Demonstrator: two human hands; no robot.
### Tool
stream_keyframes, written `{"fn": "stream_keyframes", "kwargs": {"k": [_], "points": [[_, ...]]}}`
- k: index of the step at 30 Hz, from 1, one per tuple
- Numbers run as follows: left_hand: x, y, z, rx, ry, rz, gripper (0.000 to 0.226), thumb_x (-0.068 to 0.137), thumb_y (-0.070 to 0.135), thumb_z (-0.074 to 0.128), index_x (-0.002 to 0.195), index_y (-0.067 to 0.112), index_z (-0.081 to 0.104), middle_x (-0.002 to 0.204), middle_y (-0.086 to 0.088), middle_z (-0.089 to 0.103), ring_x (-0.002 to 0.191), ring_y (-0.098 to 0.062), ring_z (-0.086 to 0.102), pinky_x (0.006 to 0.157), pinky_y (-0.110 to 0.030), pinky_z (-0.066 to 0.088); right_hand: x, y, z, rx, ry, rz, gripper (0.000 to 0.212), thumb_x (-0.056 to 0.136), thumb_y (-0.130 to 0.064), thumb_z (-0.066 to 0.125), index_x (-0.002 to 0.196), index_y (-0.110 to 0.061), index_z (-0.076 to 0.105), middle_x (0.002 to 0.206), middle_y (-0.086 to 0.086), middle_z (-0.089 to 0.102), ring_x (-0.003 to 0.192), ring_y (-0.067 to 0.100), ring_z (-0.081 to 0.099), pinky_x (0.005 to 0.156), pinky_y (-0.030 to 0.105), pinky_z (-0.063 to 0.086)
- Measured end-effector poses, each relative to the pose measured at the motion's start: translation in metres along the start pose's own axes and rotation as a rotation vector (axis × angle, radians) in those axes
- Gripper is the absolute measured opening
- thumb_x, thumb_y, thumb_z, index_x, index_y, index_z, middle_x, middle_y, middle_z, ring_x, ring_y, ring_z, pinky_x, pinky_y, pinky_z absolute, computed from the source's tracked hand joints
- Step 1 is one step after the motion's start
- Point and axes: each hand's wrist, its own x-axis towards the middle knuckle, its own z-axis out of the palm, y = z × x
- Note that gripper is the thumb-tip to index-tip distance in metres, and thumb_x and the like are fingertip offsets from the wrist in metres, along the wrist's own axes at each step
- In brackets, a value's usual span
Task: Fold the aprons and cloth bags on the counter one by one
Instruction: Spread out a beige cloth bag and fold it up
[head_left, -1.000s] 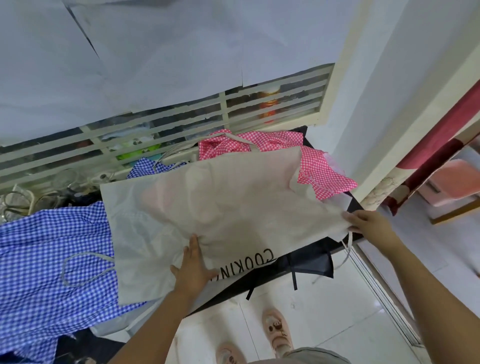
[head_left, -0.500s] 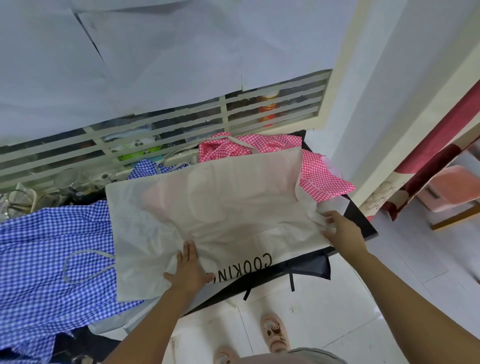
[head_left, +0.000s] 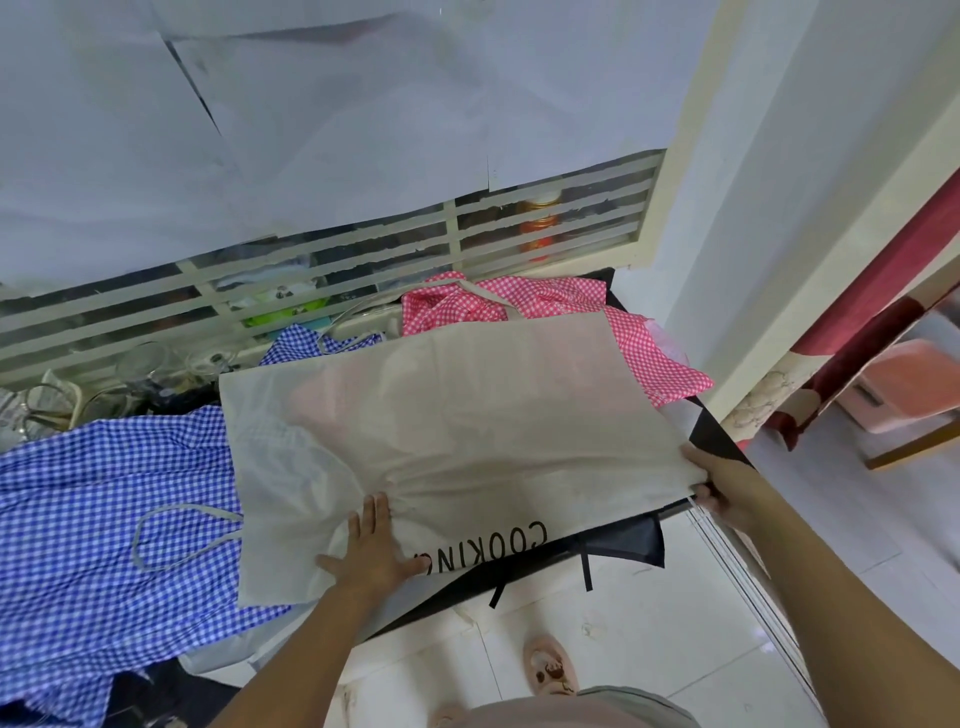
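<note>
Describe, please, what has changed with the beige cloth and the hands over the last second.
The right hand moved in leftward, then drew back to the near right corner of the beige cloth, which it now pinches; the cloth's crumpled right end is now a straight edge. The left hand stayed pressed flat by the COOKING print; the blue gingham apron stayed put.

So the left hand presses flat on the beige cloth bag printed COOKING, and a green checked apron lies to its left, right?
No: the head view shows that checked apron is blue and white, not green. The left hand does press flat on the beige cloth bag.
</note>
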Motion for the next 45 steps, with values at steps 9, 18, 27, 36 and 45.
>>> {"fn": "stream_keyframes", "kwargs": {"k": [9, 18, 27, 36, 45], "points": [[-0.002, -0.008, 0.0, 0.065, 0.012, 0.042, 0.112, 0.081, 0.066, 0.055, 0.149, 0.021, -0.022, 0.158, 0.005, -0.022, 0.148, -0.019, -0.008, 0.109, -0.065, 0.016, -0.009, 0.021, 0.009, -0.682, 0.095, -0.262, 0.046, 0.082, -0.036, 0.073, 0.059, -0.009, 0.045, 0.049, 0.004, 0.045, 0.044, 0.015, 0.041, 0.05, 0.027, 0.033], [0.02, -0.004, -0.057, 0.092, 0.128, 0.06, 0.071, 0.078, 0.066, 0.058, 0.133, 0.022, 0.046, 0.137, -0.001, 0.048, 0.123, -0.022, 0.047, 0.099, -0.045, 0.039, -0.01, -0.035, 0.067, -1.164, 0.504, -0.662, 0.043, 0.089, -0.042, 0.061, 0.114, -0.007, 0.058, 0.117, 0.017, 0.056, 0.106, 0.037, 0.053, 0.084, 0.045, 0.043], [0.027, -0.002, -0.069, -0.074, 0.147, -0.105, 0.115, 0.079, 0.064, 0.06, 0.15, 0.017, -0.019, 0.158, -0.006, -0.02, 0.146, -0.034, -0.01, 0.112, -0.059, 0.013, 0.009, -0.113, 0.206, -1.119, -0.071, -0.877, 0.037, 0.089, 0.003, 0.056, 0.124, -0.007, 0.055, 0.132, 0.014, 0.05, 0.115, 0.03, 0.052, 0.095, 0.031, 0.039], [0.036, -0.006, -0.063, -0.035, 0.128, -0.139, 0.117, 0.079, 0.061, 0.062, 0.148, 0.022, -0.024, 0.157, -0.008, -0.025, 0.146, -0.036, -0.012, 0.111, -0.062, 0.012, 0.035, -0.131, 0.272, -1.278, -0.264, -0.898, 0.039, 0.085, -0.011, 0.068, 0.122, -0.008, 0.058, 0.129, 0.012, 0.048, 0.109, 0.028, 0.052, 0.098, 0.036, 0.041], [0.039, -0.01, -0.053, -0.034, 0.174, -0.12, 0.118, 0.078, 0.059, 0.064, 0.147, 0.022, -0.025, 0.156, -0.009, -0.027, 0.145, -0.036, -0.015, 0.111, -0.061, 0.01, 0.039, -0.143, 0.28, -1.157, -0.263, -0.84, 0.012, 0.079, -0.015, 0.075, 0.074, -0.011, 0.064, 0.081, 0.006, 0.061, 0.077, 0.022, 0.057, 0.075, 0.028, 0.043]]}}
